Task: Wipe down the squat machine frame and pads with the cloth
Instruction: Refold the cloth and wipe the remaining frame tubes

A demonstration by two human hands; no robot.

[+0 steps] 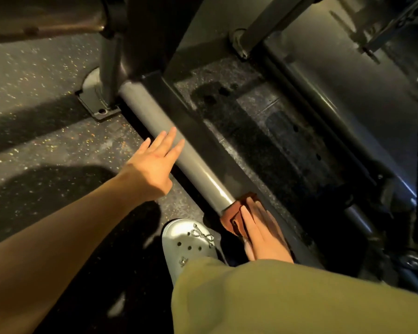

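Head view, looking down at the base of the squat machine on a speckled rubber floor (pixel 34 131).

Frame: a grey tube (pixel 203 174) runs from far left to near right, low to the floor. A dark flat rail (pixel 198 131) lies along its right side, touching it. At the tube's far end a post (pixel 111 63) rises from a foot plate (pixel 94 97) with a bolt showing. Further right, a second tube (pixel 323 104) runs roughly the same way, well apart from the first. The parts along the top edge are too dark and blurred to tell.

Cloth (pixel 234 215): rust-brown, folded, draped over the near end of the grey tube and onto the rail edge.

Right hand (pixel 263 235): laid flat on top of the cloth, fingers straight and close together, pointing far-left along the tube, pressing the cloth down onto the frame. The wrist is hidden behind an olive trouser leg (pixel 275 297).

Left hand (pixel 152 165): reaches in from the near left on a bare forearm, palm down, fingers straight and slightly spread, holding nothing. Its fingertips lie over the middle of the grey tube. Cannot tell whether they touch it or hover just above; the fingers are a little blurred.

Also: a white clog (pixel 186 239) with a small silver bow charm stands on the floor just left of the cloth, between the two arms.
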